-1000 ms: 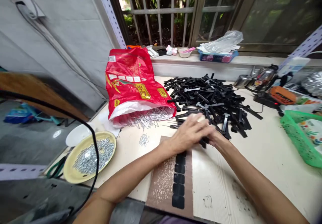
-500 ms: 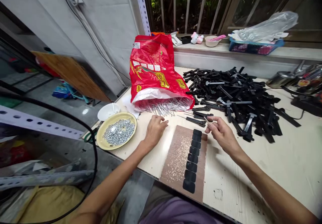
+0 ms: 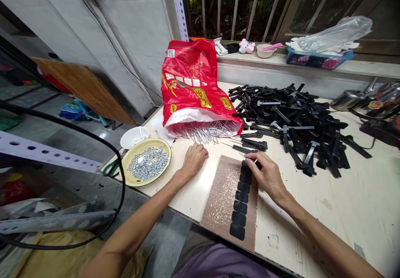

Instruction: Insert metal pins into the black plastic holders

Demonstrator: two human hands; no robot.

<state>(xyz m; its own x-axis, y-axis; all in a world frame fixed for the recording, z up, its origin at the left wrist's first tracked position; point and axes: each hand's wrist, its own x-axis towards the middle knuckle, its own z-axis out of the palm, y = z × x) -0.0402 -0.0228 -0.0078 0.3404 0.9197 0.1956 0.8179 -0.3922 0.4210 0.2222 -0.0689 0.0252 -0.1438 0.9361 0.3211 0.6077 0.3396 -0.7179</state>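
My right hand (image 3: 265,176) is closed in a pinch on a thin metal pin (image 3: 242,155), whose tip points left. It hovers at the top end of a row of black rounded pads (image 3: 240,207) on a brown board (image 3: 215,203). My left hand (image 3: 194,161) rests on the table left of the board, fingers curled; whether anything is inside them is hidden. Just beyond it, several metal pins (image 3: 203,132) spill from the mouth of a red bag (image 3: 187,76). Black handled pieces with thin metal shafts (image 3: 245,149) lie above the board.
A yellow plate (image 3: 125,174) of small silver parts stands at the left table edge, beside a white bowl (image 3: 133,138) and green-handled scissors (image 3: 111,167). A heap of black plastic pieces (image 3: 290,119) covers the back right. A metal kettle (image 3: 384,98) stands at the far right.
My right hand has moved left and slightly down, over the top pad, still pinching the thin pin. My left hand has stayed nearly in place, its fingers curled in a little more.
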